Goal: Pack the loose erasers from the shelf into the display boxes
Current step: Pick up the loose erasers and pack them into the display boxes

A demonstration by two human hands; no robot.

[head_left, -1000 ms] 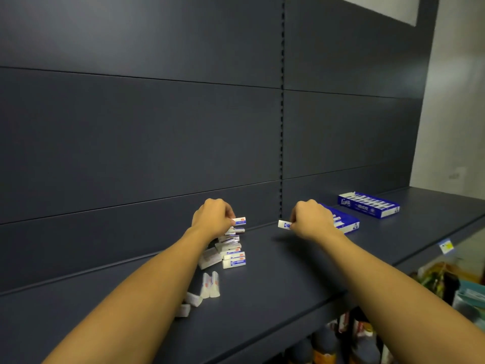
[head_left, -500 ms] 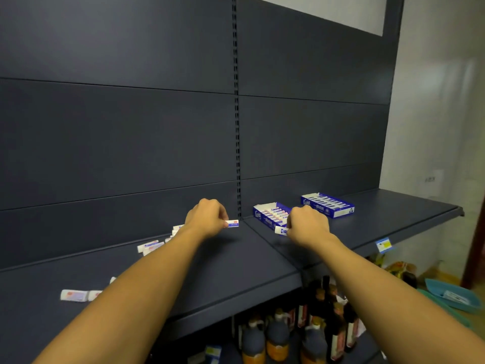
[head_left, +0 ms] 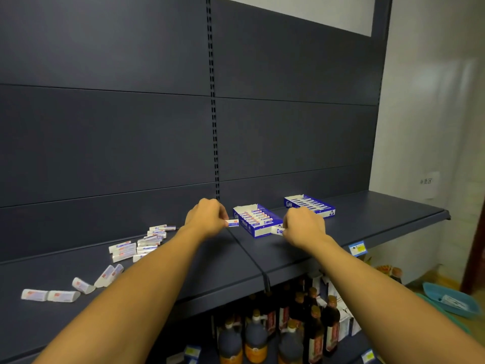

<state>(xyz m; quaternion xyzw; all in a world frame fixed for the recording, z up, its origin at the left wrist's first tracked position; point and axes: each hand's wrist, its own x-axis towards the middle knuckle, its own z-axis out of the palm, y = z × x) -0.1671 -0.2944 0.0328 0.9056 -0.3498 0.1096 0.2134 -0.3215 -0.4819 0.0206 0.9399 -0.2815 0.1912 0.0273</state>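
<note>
A: Dark blue shop shelving, bare back panels, and one long shelf [head_left: 367,222] at about chest height. What's on it?

B: A scatter of loose erasers [head_left: 136,246] lies to the left, some stacked, some tipped over. Two display boxes sit to the right: the near box [head_left: 258,222] partly filled with a row of erasers, the far box [head_left: 309,206] looking full.

A: And the hands?

B: The left hand [head_left: 206,219] pinches one eraser [head_left: 232,223] at its fingertips, just left of the near box. The right hand [head_left: 304,227] is curled round another eraser [head_left: 277,230], whose end sticks out against the box's front corner.

A: Why hold them like that?

B: I'd guess a fingertip grip leaves each eraser's length free, so it can be slotted into the row. Both hands hover at the near box because that's the one with space

A: Much left?

B: Plenty; the pile remains well apart on the left. Bottles [head_left: 288,329] stand on the shelf below
</note>
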